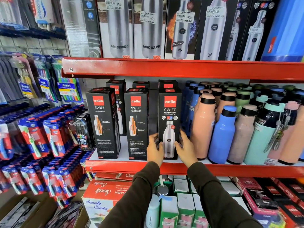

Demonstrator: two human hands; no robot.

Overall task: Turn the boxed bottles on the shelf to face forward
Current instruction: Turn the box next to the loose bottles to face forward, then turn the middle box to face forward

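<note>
While three black Cello boxes [136,124] line the shelf's front edge [164,167], our left hand [154,149] and right hand [185,147] clasp the rightmost box [170,116], steel bottle picture facing us.

The lower front and both lower side edges of the right-hand bottle box [170,119] are covered by the left hand [154,151] and right hand [185,148], so the print there cannot be read. The back-row boxes [116,89] show only their tops and upper faces behind the front row, and the small white print on the left box [105,124] and the middle box [136,124] is too fine to read. The top-shelf boxes [148,28] are cut off by the upper edge.
</note>
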